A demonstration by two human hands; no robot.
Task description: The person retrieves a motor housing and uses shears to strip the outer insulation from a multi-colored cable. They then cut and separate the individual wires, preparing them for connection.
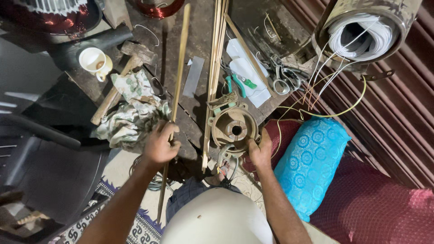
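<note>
here our left hand (159,145) grips a bamboo strip (177,86) left of the motor housing (234,127), which our right hand (261,152) holds; strip not yet inserted.

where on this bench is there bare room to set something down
One bare strip of dark benchtop lies between the long stick in the left hand and the bundle of thin sticks. Crowded: scissors, pliers, the motor housing at the right hand, and the cloth.
</note>
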